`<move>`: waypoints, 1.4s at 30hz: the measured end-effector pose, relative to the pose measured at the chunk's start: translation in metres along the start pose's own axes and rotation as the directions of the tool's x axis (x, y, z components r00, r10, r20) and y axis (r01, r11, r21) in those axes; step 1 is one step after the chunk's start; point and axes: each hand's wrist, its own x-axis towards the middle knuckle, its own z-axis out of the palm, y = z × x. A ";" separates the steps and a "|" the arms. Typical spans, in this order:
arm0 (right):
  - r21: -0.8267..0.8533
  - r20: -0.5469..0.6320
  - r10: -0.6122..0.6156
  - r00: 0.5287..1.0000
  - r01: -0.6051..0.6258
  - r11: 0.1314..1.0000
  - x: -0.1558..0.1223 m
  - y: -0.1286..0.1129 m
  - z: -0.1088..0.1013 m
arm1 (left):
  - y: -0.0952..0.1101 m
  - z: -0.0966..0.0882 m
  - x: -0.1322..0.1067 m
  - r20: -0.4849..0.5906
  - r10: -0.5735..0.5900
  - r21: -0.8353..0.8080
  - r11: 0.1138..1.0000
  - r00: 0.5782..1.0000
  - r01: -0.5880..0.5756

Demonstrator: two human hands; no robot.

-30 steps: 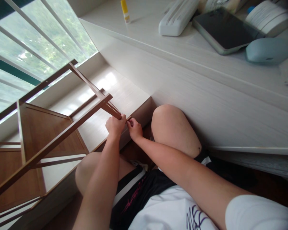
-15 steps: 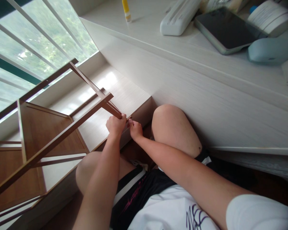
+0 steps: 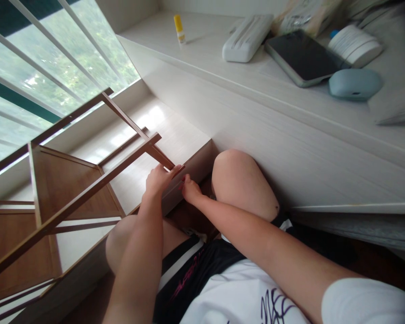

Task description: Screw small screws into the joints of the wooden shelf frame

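Observation:
A brown wooden rack [image 3: 97, 177] with long rails, crossbars and panels leans across the left side. My left hand [image 3: 158, 179] grips the near end of a wooden bar [image 3: 162, 156] on this rack, its thumb lying along the bar's tip. Just right of that tip is my right hand [image 3: 191, 189], its fingers pinched together. Something small and reddish shows at those fingertips, too small to name. The right hand is a little apart from the bar end.
Beneath the rack is a pale window ledge [image 3: 192, 135], beside a barred window [image 3: 64, 58]. On the white desk [image 3: 202, 58] to the right stand a yellow-capped tube [image 3: 179, 29], a white case [image 3: 248, 38], a phone [image 3: 300, 56], a light-blue case [image 3: 355, 84] and a white bottle [image 3: 355, 45].
My right hand has drawn slightly down, away from the bar end. The left hand has shifted a little left, its thumb now stretched along the bar. The view has tilted slightly.

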 end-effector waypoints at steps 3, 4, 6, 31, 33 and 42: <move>-0.142 0.037 -0.013 0.999 0.018 0.990 -0.003 0.001 -0.004 | -0.015 -0.015 -0.006 0.031 0.091 -0.094 0.992 0.995 -0.088; -0.168 0.042 -0.028 0.999 0.034 0.985 -0.004 0.000 -0.006 | -0.021 -0.019 -0.008 0.034 0.088 -0.097 0.992 0.996 -0.084; -0.202 0.011 -0.087 0.996 0.088 0.975 -0.005 -0.001 -0.011 | -0.032 -0.025 -0.010 0.087 0.078 -0.116 0.991 0.993 -0.067; 0.181 -0.364 -0.060 0.929 0.134 0.974 -0.009 -0.020 -0.035 | -0.035 0.007 0.003 0.113 0.194 -0.119 0.976 0.974 -0.181; 0.190 -0.363 -0.051 0.930 0.127 0.973 -0.008 -0.018 -0.033 | -0.033 0.007 0.003 0.117 0.206 -0.111 0.975 0.972 -0.193; 0.521 -0.276 0.078 0.958 0.081 0.850 0.001 -0.009 -0.022 | -0.029 0.003 0.003 0.119 0.174 -0.054 0.984 0.978 -0.168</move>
